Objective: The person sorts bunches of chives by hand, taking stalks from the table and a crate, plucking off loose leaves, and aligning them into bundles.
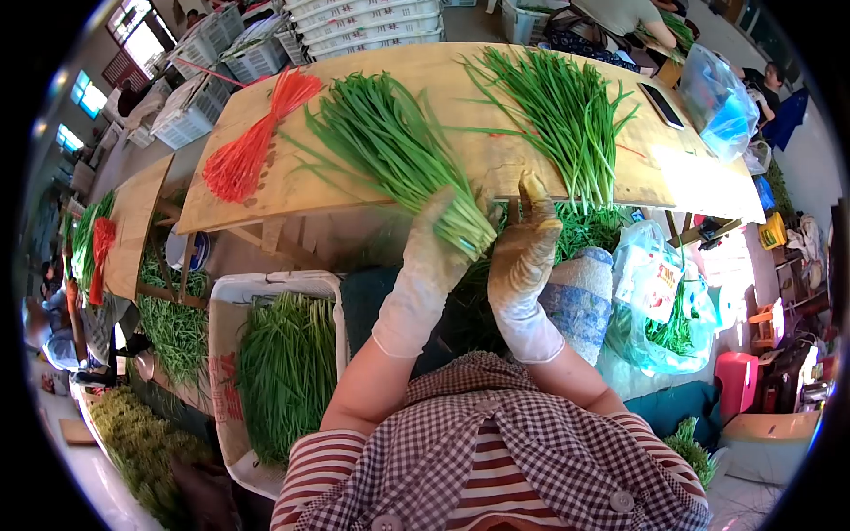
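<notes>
A bunch of long green leafy stalks (385,133) lies slanted over the front edge of the wooden table (301,190), its pale cut ends toward me. My gloved left hand (434,234) is wrapped round it near those ends. Just right of the ends, my gloved right hand (529,234) is raised with its palm up and fingers apart, holding nothing. A second bunch (567,115) rests on the table to the right, its stems at the front edge. To the left lies a bundle of red ties (257,137).
A phone (661,105) and a plastic bag (715,102) are at the table's right. Below left stands a white crate (227,354) of greens. A blue-white cloth (580,292) and a bag of greens (660,305) are below right. Other people sit at the far right and left.
</notes>
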Motion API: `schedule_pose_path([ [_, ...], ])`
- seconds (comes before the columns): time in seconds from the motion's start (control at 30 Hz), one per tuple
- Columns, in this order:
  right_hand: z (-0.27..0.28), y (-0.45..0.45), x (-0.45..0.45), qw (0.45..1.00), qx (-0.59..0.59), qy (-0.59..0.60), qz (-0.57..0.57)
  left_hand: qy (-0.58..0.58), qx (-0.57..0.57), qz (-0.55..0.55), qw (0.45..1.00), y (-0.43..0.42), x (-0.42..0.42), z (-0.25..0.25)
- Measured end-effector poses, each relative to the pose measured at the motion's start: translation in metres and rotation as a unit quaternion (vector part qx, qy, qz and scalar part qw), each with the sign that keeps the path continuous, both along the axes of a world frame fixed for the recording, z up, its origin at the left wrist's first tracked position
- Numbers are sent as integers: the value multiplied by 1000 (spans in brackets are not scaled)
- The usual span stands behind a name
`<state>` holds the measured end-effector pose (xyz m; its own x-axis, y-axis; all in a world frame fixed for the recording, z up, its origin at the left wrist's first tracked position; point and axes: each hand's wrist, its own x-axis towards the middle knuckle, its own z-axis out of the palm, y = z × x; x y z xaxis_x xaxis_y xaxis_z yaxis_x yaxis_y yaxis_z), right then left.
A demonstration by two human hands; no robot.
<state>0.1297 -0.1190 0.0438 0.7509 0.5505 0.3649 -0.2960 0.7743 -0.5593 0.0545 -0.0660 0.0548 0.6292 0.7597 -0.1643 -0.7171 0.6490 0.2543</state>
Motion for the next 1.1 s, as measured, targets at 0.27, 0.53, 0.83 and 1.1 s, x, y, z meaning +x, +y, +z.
schedule_pose_path([
  [0.27, 4, -6, 50, 809, -445, -334, 192, 275, 96, -5, 957, -17, -5, -43],
  [0.53, -6, 25, 32, 707, -532, -388, 259, 183, 98, -154, 966, -26, -33, -33],
  [0.83, 41, 18, 49, 751, -482, -401, 206, 295, 383, -217, 848, -47, -23, -12],
  [1.1, 178, 32, 220, 896, -270, -353, 20, 315, 357, -216, 852, -45, -23, -17],
])
